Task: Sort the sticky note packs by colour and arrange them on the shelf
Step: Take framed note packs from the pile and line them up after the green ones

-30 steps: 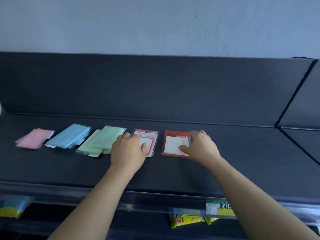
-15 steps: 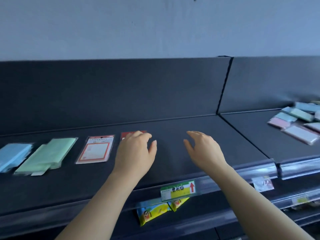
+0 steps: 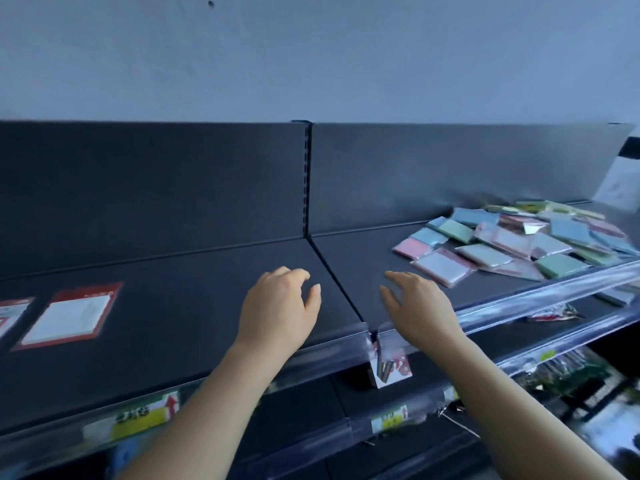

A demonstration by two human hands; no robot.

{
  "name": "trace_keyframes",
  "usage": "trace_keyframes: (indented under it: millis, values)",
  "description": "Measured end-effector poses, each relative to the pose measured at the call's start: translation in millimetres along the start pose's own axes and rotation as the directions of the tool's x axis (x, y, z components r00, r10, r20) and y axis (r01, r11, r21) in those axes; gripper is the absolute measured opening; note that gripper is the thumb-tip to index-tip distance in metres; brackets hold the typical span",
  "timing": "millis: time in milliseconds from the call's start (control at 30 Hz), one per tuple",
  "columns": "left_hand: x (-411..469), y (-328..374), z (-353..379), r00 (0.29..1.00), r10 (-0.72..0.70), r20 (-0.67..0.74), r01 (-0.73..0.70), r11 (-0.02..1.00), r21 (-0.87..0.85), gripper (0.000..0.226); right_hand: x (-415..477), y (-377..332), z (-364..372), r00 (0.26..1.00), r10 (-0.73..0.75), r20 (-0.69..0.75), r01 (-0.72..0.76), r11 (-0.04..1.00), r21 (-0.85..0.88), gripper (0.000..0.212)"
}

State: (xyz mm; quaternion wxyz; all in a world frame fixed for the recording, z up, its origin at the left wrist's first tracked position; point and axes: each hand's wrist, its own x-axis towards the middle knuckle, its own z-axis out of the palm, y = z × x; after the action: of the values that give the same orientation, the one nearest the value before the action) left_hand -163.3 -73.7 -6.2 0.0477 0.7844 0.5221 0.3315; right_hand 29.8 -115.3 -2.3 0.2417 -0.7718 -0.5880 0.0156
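Nearest, below both wrists, a clear price rail point(image 3: 332, 336) is seen along the shelf front. A yellow label point(image 3: 138, 415) set on it, left of the left forearm, and a white tag point(image 3: 389, 368) hung between the forearms are too blurred to be read.

The left hand point(image 3: 280, 306) and the right hand point(image 3: 419, 306) are held palm-down over the dark shelf point(image 3: 194, 317), one on each side of the seam between two boards. The fingers are loosely spread and lightly bent, and nothing is grasped by either hand. Whether the fingertips touch the board cannot be told.

Well to the left of the left hand a red-bordered pack point(image 3: 69, 315) is laid flat. Its long axis is run front to back and tipped a little rightward at the far end, where the red header lies; the print is illegible. Further left a second pack point(image 3: 10, 313) is cut off by the frame edge.

Beyond the right hand and to its right, a loose heap of packs point(image 3: 519, 244) — pink, blue, green — is spread at mixed angles, with many overlapped and its right end cut off. Behind everything the back panel point(image 3: 156, 181) and the pale wall point(image 3: 311, 57) are seen.
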Motion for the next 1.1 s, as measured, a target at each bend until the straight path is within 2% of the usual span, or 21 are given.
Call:
trace_keyframes:
  millis: [233, 533, 633, 767, 933, 1000, 1100]
  values:
    - [20.7, 88.0, 79.0, 0.984, -0.018, 0.176, 0.028, 0.998, -0.051, 0.033, 14.3, 111.7, -23.9, 0.998, 0.063, -0.003, -0.063, 0.997, 0.037, 0.03]
    - [84.7, 133.9, 157.7, 0.919, -0.053, 0.392, 0.035, 0.998, 0.053, 0.039, 69.2, 186.7, -27.2, 0.988, 0.146, 0.055, -0.151, 0.984, 0.091, 0.03]
    - [106.8, 143.8, 180.1, 0.902, -0.044, 0.429, 0.004, 0.996, 0.093, 0.042, 93.2, 197.0, -24.3, 0.989, 0.112, 0.091, -0.122, 0.987, 0.104, 0.022]
    - [134.2, 151.6, 201.9, 0.887, -0.052, 0.459, 0.015, 0.996, 0.085, 0.042, 111.7, 206.9, -20.2, 0.988, 0.042, 0.151, -0.053, 0.996, 0.069, 0.024]
    - [147.4, 162.3, 215.1, 0.861, -0.1, 0.498, 0.053, 0.993, 0.108, 0.064, 114.1, 217.1, -20.8, 0.982, -0.024, 0.186, 0.002, 0.993, 0.117, 0.028]
    - [149.9, 163.6, 216.1, 0.849, -0.143, 0.508, 0.097, 0.989, 0.115, 0.071, 117.1, 223.6, -20.9, 0.991, -0.03, 0.133, 0.007, 0.985, 0.172, 0.03]
    - [153.9, 160.3, 213.6, 0.807, -0.209, 0.553, 0.164, 0.978, 0.131, 0.076, 135.0, 243.7, -20.9, 0.996, 0.053, -0.068, -0.043, 0.989, 0.143, 0.034]
